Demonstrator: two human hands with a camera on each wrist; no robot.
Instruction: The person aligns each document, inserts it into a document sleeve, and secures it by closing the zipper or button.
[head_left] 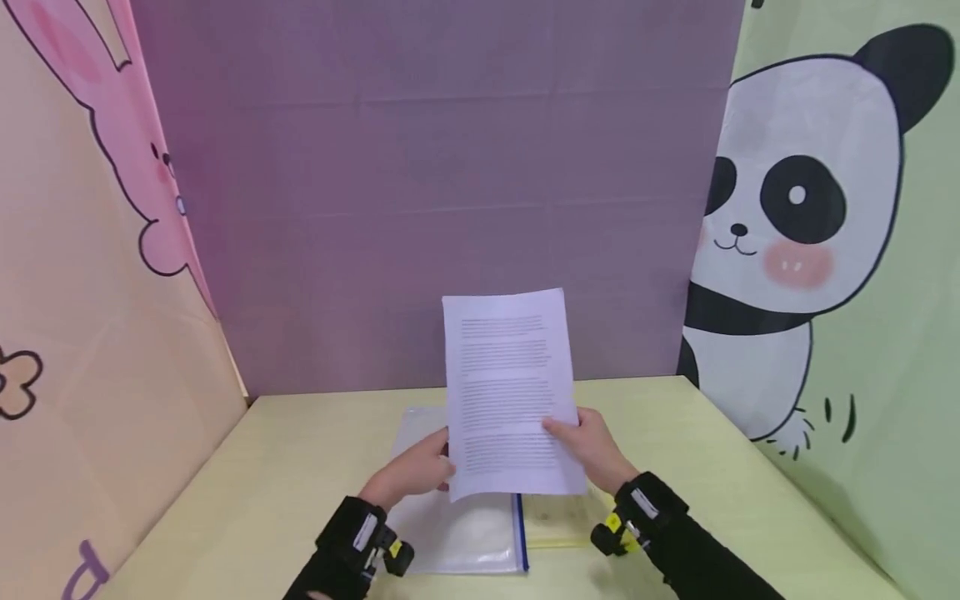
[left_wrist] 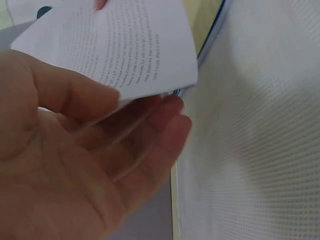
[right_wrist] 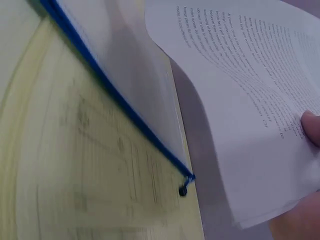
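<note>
A small stack of printed paper sheets [head_left: 502, 400] is held up above the table, its text side facing me. My right hand [head_left: 596, 450] pinches the right edge, thumb on the front and the other fingers hidden behind. At the left edge is my left hand [head_left: 412, 473]; in the left wrist view its thumb [left_wrist: 95, 100] lies along the paper's edge with the fingers beneath. Below the sheets lies a clear mesh zip pouch [head_left: 457, 537] with a blue zipper [right_wrist: 115, 92], partly covered by the paper and left hand.
A yellowish see-through pouch or folder [head_left: 558, 521] lies right of the zip pouch, with blurred marks showing in the right wrist view. The pale wooden table [head_left: 300, 467] meets a purple backdrop [head_left: 450, 167]. Cartoon-printed side walls stand left and right, one with a panda [head_left: 795, 267].
</note>
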